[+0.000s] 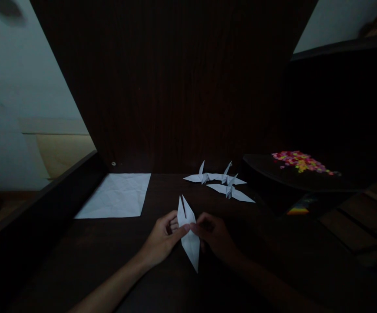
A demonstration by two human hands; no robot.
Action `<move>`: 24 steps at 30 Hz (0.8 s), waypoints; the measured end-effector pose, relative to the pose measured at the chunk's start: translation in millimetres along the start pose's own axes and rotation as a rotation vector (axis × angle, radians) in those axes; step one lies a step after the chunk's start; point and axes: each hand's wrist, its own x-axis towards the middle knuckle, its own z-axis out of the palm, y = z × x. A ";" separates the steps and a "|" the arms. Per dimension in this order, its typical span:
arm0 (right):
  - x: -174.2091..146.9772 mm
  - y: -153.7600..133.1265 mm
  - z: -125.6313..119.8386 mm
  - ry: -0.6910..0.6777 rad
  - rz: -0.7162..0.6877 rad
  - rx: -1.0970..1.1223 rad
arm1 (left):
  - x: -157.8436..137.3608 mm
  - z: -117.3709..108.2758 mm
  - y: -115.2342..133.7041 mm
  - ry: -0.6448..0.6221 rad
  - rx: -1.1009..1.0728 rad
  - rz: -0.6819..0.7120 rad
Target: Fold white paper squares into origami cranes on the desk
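Between my two hands is a folded white paper (pixel 190 245), a long diamond with a slit at its far end and a single point toward me. My left hand (pixel 163 237) pinches its left edge, thumb on top and fingers curled behind. From the other side my right hand (pixel 215 234) grips it, the thumb meeting the left thumb near the middle. Beyond the hands lie several folded paper cranes, among them a near crane (pixel 230 191) and a far left crane (pixel 203 177). A creased white paper sheet (pixel 117 195) lies flat to the left.
A dark wooden panel (pixel 175 87) rises at the back of the dark tabletop (pixel 110 261). Along the left runs a raised dark edge (pixel 38 200). At right stands a dark object with a bright multicoloured patch (pixel 305 163).
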 end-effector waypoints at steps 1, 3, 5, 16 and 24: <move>0.0 -0.2 0.1 0.000 -0.004 0.008 | -0.5 0.6 0.6 0.001 -0.010 -0.006; 0.2 -0.8 0.4 -0.009 -0.001 0.022 | -1.2 1.8 1.2 0.012 -0.018 -0.021; 0.4 -1.1 0.4 -0.022 0.004 0.033 | -1.6 2.8 0.9 0.023 -0.022 -0.019; 4.1 -5.7 -3.9 -0.105 0.003 0.123 | -3.4 1.7 2.8 -0.058 -0.025 0.020; 6.7 -9.1 -9.5 -0.126 0.037 0.264 | -5.4 1.2 2.7 -0.154 -0.012 -0.014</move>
